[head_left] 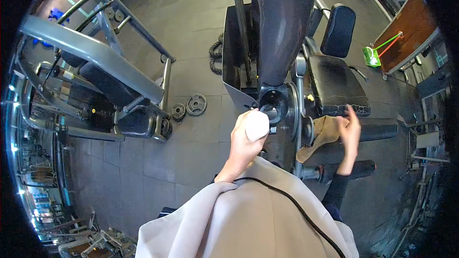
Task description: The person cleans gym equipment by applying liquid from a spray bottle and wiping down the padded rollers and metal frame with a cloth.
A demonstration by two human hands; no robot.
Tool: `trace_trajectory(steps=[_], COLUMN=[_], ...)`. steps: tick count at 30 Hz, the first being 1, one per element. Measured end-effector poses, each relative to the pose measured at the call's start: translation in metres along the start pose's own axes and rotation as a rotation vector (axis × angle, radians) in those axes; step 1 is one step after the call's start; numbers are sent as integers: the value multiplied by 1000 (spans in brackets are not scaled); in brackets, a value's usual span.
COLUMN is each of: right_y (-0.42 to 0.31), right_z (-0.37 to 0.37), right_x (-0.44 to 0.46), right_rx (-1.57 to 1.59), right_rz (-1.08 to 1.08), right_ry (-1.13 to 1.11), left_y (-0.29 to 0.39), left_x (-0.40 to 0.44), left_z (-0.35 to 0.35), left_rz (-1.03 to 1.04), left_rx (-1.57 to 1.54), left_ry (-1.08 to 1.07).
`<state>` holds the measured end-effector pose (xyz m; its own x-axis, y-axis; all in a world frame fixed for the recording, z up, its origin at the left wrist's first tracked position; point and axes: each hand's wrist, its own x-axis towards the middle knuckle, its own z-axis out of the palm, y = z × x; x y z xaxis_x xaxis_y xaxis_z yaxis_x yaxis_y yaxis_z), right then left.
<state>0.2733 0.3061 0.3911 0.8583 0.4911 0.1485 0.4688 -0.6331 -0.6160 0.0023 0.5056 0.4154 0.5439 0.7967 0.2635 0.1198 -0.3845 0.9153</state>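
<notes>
My left hand (237, 142) is closed around a white, rounded, bottle-like object (257, 125) in front of a machine's dark upright. Its smooth white end faces up toward me, and the hand hides the rest of it. Farther right, my right hand (351, 131) has its fingers spread, with one pointing upward. The fingertips are at the edge of a brown cloth (324, 136); whether they touch it I cannot tell. That cloth is draped in front of the cracked black seat pad (337, 86), with one end hanging down to the left.
The machine's dark upright (282, 28) rises directly ahead. Padded rollers (375, 130) stick out to the right below the seat. A grey-framed machine (91, 43) stands on the left, with weight plates (196, 104) on the floor beside it. A green dustpan (371, 57) is at the right.
</notes>
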Motion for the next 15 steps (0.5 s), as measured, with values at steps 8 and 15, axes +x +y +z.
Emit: trace_trajectory(steps=[8,15], right_y=[-158,-145], right_z=[71,58], right_x=[-97,-88], right_rx=[679,1228], right_rz=[-446,-87], right_ry=[-672,-412], left_y=[66,93], left_x=[6,1], left_z=[3,9], left_rz=[173,459], left_rx=[98,173], left_ry=[-72,-324])
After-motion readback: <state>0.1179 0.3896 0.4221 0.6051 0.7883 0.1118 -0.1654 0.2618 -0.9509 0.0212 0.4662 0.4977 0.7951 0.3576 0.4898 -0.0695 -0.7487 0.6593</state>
